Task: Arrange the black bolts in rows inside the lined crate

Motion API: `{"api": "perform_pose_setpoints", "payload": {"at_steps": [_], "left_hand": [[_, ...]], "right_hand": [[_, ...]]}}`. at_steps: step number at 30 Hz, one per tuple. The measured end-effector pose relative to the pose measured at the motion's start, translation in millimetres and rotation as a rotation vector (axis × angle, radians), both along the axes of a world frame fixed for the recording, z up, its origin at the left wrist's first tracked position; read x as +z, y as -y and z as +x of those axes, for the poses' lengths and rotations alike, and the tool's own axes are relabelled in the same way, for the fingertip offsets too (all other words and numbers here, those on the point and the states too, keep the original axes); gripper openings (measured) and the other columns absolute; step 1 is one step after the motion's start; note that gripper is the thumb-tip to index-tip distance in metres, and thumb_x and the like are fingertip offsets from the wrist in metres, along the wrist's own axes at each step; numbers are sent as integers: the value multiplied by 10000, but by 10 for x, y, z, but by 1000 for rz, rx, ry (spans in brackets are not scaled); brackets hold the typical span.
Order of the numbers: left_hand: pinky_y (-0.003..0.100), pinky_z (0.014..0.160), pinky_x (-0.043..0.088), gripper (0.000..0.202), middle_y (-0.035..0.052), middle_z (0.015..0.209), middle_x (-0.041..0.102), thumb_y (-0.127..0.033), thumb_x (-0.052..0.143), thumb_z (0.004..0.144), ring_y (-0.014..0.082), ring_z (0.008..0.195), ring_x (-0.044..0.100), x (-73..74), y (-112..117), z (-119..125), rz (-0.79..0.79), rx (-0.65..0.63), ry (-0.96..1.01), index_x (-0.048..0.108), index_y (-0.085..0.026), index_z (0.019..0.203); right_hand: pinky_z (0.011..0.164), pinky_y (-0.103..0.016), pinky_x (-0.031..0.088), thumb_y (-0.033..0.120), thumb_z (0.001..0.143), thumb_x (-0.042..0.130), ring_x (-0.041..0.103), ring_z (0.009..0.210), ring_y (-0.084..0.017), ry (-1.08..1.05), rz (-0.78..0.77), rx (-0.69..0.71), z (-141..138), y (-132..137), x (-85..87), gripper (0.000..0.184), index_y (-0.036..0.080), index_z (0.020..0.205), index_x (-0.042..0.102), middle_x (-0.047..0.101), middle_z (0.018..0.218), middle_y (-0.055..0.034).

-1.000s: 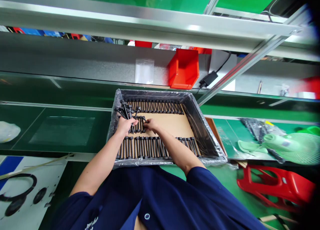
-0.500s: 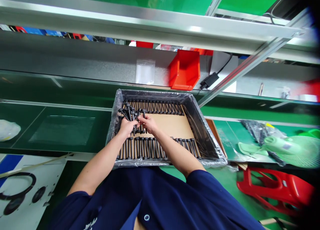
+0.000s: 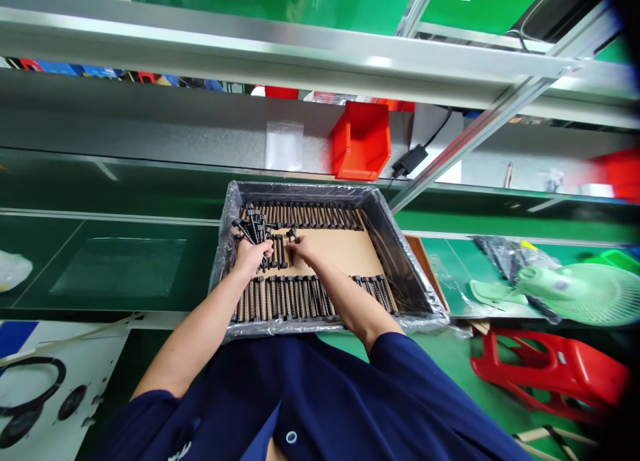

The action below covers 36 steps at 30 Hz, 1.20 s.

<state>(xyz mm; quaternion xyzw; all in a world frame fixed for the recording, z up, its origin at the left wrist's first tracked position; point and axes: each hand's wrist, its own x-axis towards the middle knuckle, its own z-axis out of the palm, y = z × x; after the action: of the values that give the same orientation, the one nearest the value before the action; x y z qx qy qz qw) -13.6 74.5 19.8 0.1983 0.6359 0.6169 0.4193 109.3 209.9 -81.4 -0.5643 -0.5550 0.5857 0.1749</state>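
- A slanting metal post (image 3: 467,141) catches my eye first, its upper end running into a long, pale metal crossbeam (image 3: 280,57).
- A grey shelf (image 3: 165,124) stretches out on both sides of the post.
- Lower than that shelf, I see a green worktop (image 3: 203,267) to the left and right of the post's foot.
- Above and left of the post, glossy green panels (image 3: 270,11) bear thin white streaks of light.
- Nearer me than the post, off to its right, a red plastic stool (image 3: 575,374) stands on green floor (image 3: 445,364).
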Motion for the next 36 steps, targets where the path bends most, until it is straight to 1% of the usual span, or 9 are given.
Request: {"api": "perform_pose_setpoints", "payload": {"at_steps": [4,8,11,14,18,22,28,31,36], "left_hand": [[235,481,442,128,67,566,663,-186,720,585,118,454,566,71,16,26,-20,-14,7,662,-97,656],[245,505,467,153,77,600,681,-188,721,574,135,489,598,89,21,14,-20,-10,23,664,-95,682],[249,507,468,144,61,575,668,-191,708,562,139,486,598,51,15,-6,-2,-13,32,651,-108,664],[244,507,458,125,46,543,650,-192,703,557,136,477,589,9,10,-13,26,-38,19,627,-123,627],[245,502,455,135,45,568,656,-201,707,561,136,485,588,-3,16,15,15,-101,23,632,-122,641],[235,505,454,145,29,585,649,-198,714,566,128,494,590,-11,26,38,24,-143,12,633,-123,660],[243,518,469,157,48,581,654,-204,719,569,123,492,578,-51,17,-5,21,-139,26,636,-108,662],[240,525,473,155,54,580,658,-214,717,576,123,495,580,-73,9,-30,20,-113,-10,649,-104,661],[244,531,478,157,57,591,665,-223,720,582,129,506,587,-93,9,-43,33,-102,-19,665,-107,672]], "right_hand": [[417,-181,412,136,748,673,498,455,-82,1,-9,31,-94,36,-135,170,163,665,528,549,535,26],[442,-191,449,133,747,673,522,474,-88,-26,-36,28,-94,29,-109,164,155,660,535,570,560,13],[406,-167,396,186,748,695,501,468,-80,-44,-7,-10,-35,-9,33,208,165,652,511,552,546,19],[359,-143,286,358,815,652,472,464,-56,-204,-2,-49,-12,-16,282,248,175,723,513,597,637,5],[331,-149,178,527,778,659,488,473,-58,-574,-234,33,-75,98,609,372,188,881,547,668,788,-35],[343,-136,163,345,614,812,445,458,-40,-717,-255,33,-103,184,737,397,190,881,562,598,685,31],[347,-132,170,195,582,742,394,461,-41,-873,-175,-243,104,-97,733,347,207,826,496,406,561,96],[343,-145,163,198,626,670,429,464,-54,-807,-121,-351,263,-292,714,287,216,794,438,391,561,89],[359,-161,216,154,651,600,538,519,-98,-378,65,-359,441,-420,580,219,211,778,431,473,605,50]]}}
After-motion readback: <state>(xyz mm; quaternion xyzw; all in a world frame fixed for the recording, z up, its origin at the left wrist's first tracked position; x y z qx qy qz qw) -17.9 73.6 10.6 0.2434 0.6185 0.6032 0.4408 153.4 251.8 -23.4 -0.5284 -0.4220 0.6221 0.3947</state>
